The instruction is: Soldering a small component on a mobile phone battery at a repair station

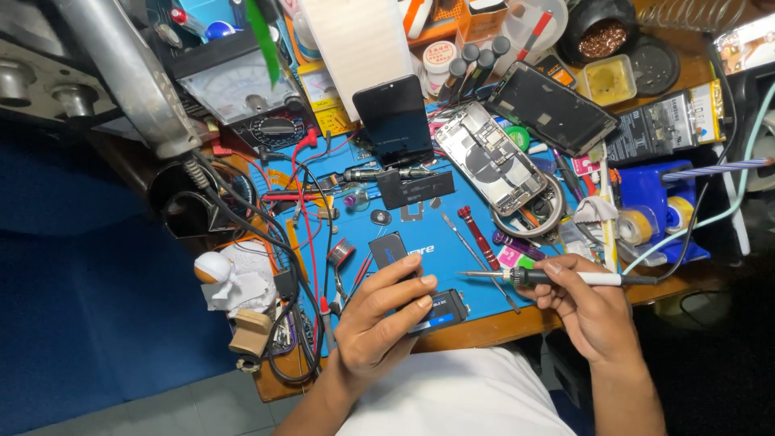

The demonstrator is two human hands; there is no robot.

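Head view of a cluttered repair desk (484, 327). The left hand (379, 323) grasps a small black rectangular battery pack (416, 295), thumb across its top face and fingers wrapped beneath; the pack is held at the near edge of the blue work mat (452, 234), directly in front of the person's body. The right hand (585, 303) is closed in a pen grip on a soldering iron (557, 278) with a black collar and white handle; the iron lies almost level, its metal tip pointing left toward the battery pack. The tip ends just beside the pack's upper right corner, with a small gap visible between them. The iron's cable leaves the handle to the right. Farther back on the mat lie an opened phone body (488, 157) with its internals exposed, a dark phone (393, 119) leaning upright, a red-handled screwdriver (478, 236), and tweezers (476, 262) running under the iron. An analogue meter (242, 85) stands at the far left.
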